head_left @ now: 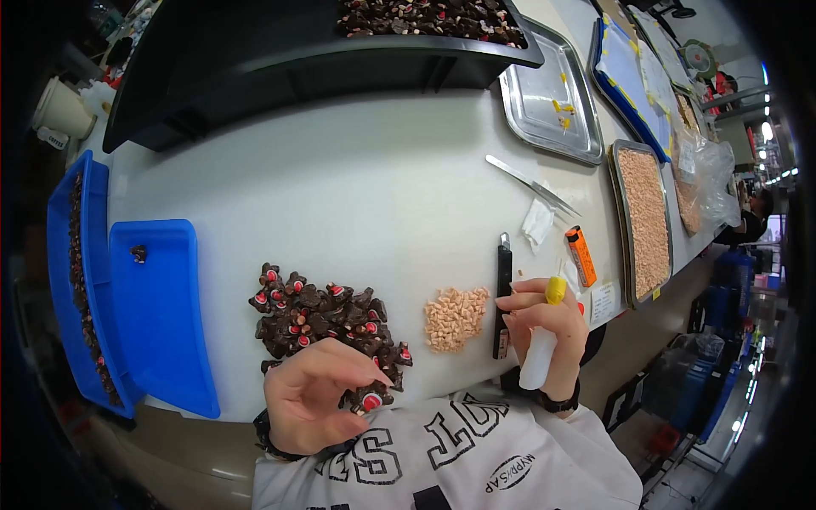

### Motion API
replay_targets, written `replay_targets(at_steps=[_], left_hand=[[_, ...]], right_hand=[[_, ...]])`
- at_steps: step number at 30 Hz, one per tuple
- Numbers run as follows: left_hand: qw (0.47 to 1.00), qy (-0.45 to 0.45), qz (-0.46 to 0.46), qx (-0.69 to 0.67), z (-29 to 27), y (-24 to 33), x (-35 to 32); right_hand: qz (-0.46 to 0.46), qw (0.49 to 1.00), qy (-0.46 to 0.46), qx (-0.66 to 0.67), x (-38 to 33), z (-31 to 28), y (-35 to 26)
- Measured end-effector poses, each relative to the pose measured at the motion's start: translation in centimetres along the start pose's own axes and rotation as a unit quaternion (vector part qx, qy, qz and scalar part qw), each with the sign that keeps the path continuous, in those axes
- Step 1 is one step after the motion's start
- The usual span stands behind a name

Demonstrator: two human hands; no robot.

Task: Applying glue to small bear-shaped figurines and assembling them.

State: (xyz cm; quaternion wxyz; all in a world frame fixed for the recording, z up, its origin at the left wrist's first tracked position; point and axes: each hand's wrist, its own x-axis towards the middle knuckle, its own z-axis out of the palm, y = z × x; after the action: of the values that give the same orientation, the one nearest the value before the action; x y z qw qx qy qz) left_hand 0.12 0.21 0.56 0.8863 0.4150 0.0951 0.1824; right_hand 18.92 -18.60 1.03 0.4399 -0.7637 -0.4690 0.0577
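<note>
Dark part [371,399] pinched — left grip [310,395], pile [327,319] beside.

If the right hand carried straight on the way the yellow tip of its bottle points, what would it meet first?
The right hand holds a white bottle with its yellow tip aimed up and away across the table. Probably the orange lighter comes first, though depth is unclear.

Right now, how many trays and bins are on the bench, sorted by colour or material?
Blue trays: 3 (two at the left, one far right)
Black bin: 1
Metal trays: 2 (one nearly bare, one filled with tan pieces)
Total: 6
</note>
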Motion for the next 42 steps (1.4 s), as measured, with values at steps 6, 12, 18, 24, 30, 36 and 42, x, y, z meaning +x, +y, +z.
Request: replay_targets(at_steps=[6, 12, 18, 24, 30, 36, 42], left_hand=[[1.000, -0.011, 0.001, 0.021, -0.3, 0.0, -0.1], [0.999, -0.017, 0.000, 0.041, -0.5, -0.2, 0.1], [0.999, -0.024, -0.009, 0.035, 0.2, 0.0, 0.2], [0.998, -0.007, -0.054, -0.023, 1.0, 0.5, 0.3], [0.997, -0.043, -0.064, -0.013, 0.4, 0.3, 0.4], [0.998, -0.045, -0.033, 0.018, 0.4, 0.0, 0.4], [0.998, -0.002, -0.057, -0.018, 1.1, 0.3, 0.2]], right_hand=[[0.030, 0.995, -0.029, -0.091, -0.7, -0.2, 0.3], [0.025, 0.990, -0.020, -0.140, 0.2, 0.5, 1.1], [0.012, 0.988, -0.053, -0.147, 0.0, 0.9, 1.7], [0.003, 0.983, -0.077, -0.167, 0.3, 0.8, 1.7], [-0.011, 0.988, -0.058, -0.145, 0.3, 1.0, 1.6], [-0.001, 0.987, -0.078, -0.139, 0.2, 1.0, 1.8], [-0.021, 0.986, -0.078, -0.148, -0.1, 1.1, 2.1]])
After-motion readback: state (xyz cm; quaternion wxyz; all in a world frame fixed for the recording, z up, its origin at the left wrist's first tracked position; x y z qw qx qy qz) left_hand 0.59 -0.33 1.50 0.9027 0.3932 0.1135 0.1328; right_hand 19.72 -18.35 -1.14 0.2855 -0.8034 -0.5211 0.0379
